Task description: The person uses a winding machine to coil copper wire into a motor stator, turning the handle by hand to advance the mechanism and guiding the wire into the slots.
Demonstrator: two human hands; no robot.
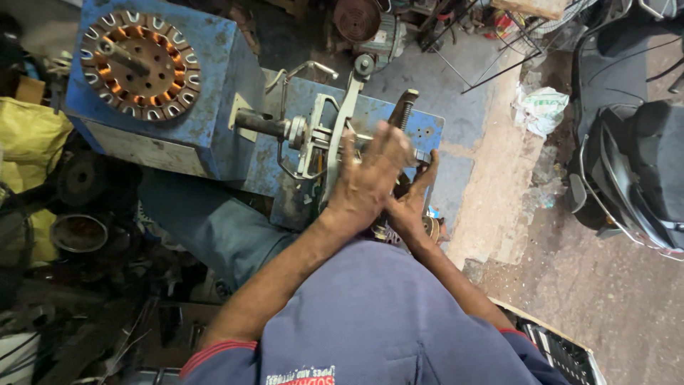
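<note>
The left hand [370, 178] is laid flat, fingers spread, over the grey winding fixture [324, 139] on the blue worktop [427, 128]; the right hand [413, 199] is cupped beneath. Adjustment seems underway; a steady grip is needed next.

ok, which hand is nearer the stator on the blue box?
Left. The left hand is over the winder frame, right of the stator. The right hand sits lower and farther right, partly behind the left.
</note>
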